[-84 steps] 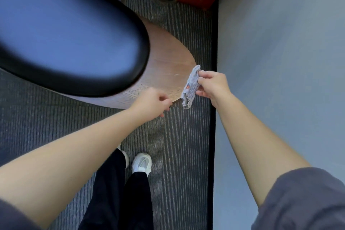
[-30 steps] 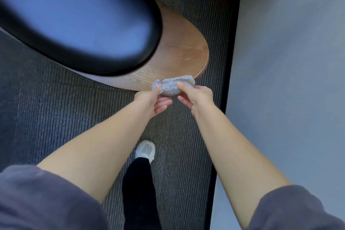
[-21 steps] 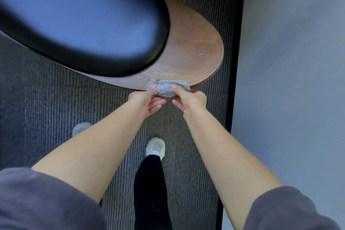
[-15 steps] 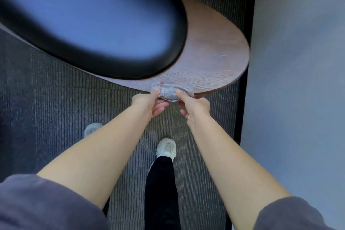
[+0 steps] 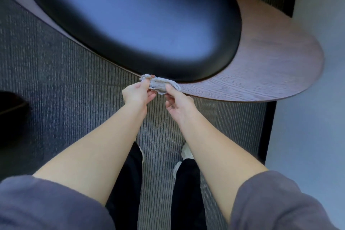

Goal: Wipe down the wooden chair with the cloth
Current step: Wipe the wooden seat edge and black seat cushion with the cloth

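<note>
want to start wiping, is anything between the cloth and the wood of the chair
Nothing visible between them. The left hand and right hand pinch the cloth right at the wooden rim of the chair. The black cushion just behind it covers the wood there; bare wood lies open to the right.

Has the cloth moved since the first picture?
Yes: the cloth went leftward along the wooden chair rim, from its wall-side end to the black cushion.
</note>
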Demonstrator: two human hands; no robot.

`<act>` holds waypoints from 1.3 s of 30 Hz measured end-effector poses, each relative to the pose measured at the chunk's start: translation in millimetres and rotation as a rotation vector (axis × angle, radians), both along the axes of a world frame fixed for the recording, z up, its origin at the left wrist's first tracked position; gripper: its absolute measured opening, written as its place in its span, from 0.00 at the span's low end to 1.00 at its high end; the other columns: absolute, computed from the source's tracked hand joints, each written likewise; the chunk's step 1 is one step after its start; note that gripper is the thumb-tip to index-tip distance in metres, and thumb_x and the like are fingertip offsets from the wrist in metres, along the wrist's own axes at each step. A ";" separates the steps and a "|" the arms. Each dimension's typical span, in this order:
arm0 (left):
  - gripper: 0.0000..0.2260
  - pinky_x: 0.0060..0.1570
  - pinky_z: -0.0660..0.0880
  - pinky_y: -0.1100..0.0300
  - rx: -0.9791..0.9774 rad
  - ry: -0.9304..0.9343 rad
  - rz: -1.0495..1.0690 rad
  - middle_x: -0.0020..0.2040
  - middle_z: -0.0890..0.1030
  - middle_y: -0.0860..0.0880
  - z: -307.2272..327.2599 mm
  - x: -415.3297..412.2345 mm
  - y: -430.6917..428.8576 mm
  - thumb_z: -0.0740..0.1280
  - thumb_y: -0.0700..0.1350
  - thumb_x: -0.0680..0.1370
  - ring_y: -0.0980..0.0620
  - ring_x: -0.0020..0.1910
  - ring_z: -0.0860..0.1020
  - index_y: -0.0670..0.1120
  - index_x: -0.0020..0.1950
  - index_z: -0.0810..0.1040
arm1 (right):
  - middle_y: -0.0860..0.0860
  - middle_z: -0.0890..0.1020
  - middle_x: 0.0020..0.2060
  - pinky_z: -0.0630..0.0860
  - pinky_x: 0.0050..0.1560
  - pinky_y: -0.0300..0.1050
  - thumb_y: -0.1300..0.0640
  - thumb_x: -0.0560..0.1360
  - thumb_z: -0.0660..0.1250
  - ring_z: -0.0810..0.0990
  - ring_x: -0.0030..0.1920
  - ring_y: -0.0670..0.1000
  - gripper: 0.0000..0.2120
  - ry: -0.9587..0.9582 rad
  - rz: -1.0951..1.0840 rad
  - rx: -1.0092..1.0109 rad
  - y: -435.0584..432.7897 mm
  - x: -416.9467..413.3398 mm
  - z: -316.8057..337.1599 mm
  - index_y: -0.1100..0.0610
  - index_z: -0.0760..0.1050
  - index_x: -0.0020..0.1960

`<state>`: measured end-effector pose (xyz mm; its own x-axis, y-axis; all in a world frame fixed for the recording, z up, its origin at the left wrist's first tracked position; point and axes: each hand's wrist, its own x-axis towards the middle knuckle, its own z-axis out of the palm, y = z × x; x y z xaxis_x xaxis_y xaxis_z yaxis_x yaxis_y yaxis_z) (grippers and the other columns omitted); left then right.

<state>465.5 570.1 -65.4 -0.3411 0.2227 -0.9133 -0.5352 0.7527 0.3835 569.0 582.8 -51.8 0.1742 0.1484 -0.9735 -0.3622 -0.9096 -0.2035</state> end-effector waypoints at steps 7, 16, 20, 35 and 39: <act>0.10 0.42 0.81 0.63 0.053 -0.005 0.006 0.48 0.84 0.43 -7.5 -45.0 4.2 0.64 0.41 0.81 0.52 0.44 0.84 0.38 0.58 0.80 | 0.55 0.84 0.52 0.74 0.34 0.37 0.62 0.72 0.74 0.81 0.43 0.45 0.18 0.024 0.016 -0.008 2.6 -41.3 -8.4 0.62 0.76 0.60; 0.08 0.45 0.81 0.61 0.087 -0.066 0.089 0.46 0.83 0.42 -9.9 -94.6 16.1 0.63 0.38 0.82 0.49 0.45 0.83 0.41 0.45 0.79 | 0.54 0.82 0.48 0.73 0.28 0.36 0.63 0.75 0.71 0.79 0.39 0.45 0.17 0.021 0.012 -0.004 5.0 -99.7 -16.3 0.63 0.75 0.62; 0.08 0.42 0.81 0.62 0.094 -0.066 0.093 0.47 0.82 0.41 -11.0 -123.8 24.0 0.62 0.37 0.82 0.49 0.45 0.83 0.40 0.45 0.79 | 0.55 0.83 0.53 0.75 0.36 0.39 0.62 0.76 0.70 0.80 0.44 0.46 0.15 0.034 0.030 -0.007 9.8 -126.7 -14.8 0.62 0.75 0.61; 0.06 0.43 0.82 0.62 0.121 0.067 0.132 0.48 0.83 0.42 -2.9 -209.3 49.9 0.65 0.38 0.81 0.50 0.45 0.84 0.37 0.53 0.81 | 0.56 0.81 0.58 0.76 0.55 0.47 0.64 0.80 0.63 0.81 0.55 0.51 0.05 0.171 -0.099 0.017 34.5 -229.1 -9.3 0.56 0.73 0.49; 0.07 0.39 0.81 0.64 0.101 0.103 0.132 0.46 0.83 0.43 2.6 -231.9 62.0 0.65 0.37 0.80 0.51 0.42 0.83 0.37 0.55 0.80 | 0.53 0.82 0.51 0.76 0.53 0.45 0.63 0.80 0.64 0.81 0.52 0.49 0.05 0.182 -0.110 -0.051 49.7 -252.5 -4.6 0.56 0.75 0.54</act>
<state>233.6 632.2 -62.9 -0.4637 0.2584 -0.8475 -0.5806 0.6339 0.5110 316.5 632.5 -56.4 0.0072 0.0881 -0.9961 -0.4868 -0.8698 -0.0804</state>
